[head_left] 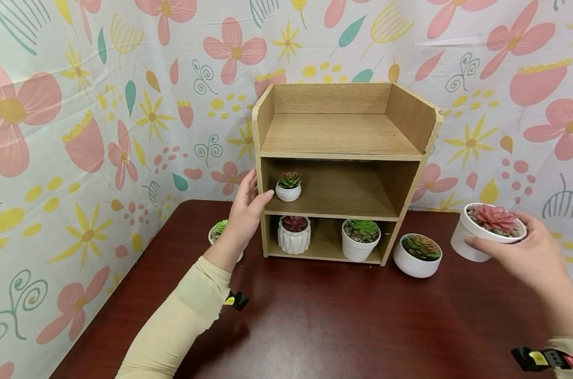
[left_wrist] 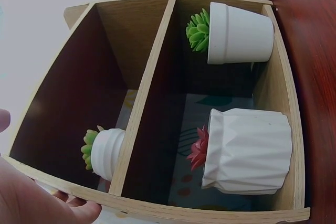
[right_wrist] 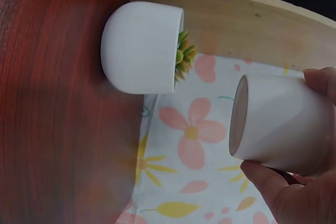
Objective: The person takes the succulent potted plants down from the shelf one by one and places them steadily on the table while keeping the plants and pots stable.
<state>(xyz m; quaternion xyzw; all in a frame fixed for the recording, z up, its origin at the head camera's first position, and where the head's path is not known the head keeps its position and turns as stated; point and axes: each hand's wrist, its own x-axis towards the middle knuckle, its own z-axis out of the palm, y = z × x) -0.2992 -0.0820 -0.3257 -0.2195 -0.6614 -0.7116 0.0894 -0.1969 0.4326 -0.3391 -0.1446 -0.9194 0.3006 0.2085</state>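
Note:
My right hand (head_left: pixel 539 252) grips a white pot with a pink succulent (head_left: pixel 473 237), thumb on its near side. In the right wrist view the pot's underside shows, raised off the table. My left hand (head_left: pixel 242 213) holds the left side panel of a small wooden shelf (head_left: pixel 340 156), fingers along the outside and thumb at the front edge. Close to that thumb, a small white potted succulent (head_left: pixel 288 188) stands on the middle level. Below are a ridged white pot with a dark red succulent (head_left: pixel 294 239) and a white pot with a green succulent (head_left: pixel 359 245).
A rounded white pot with a green-orange succulent (head_left: pixel 416 260) stands on the dark red table (head_left: pixel 314 321), right of the shelf. Left of it, a green potted plant (head_left: pixel 218 230) is partly hidden by my left arm. Flower-patterned cloth (head_left: pixel 163 105) hangs behind and at the left.

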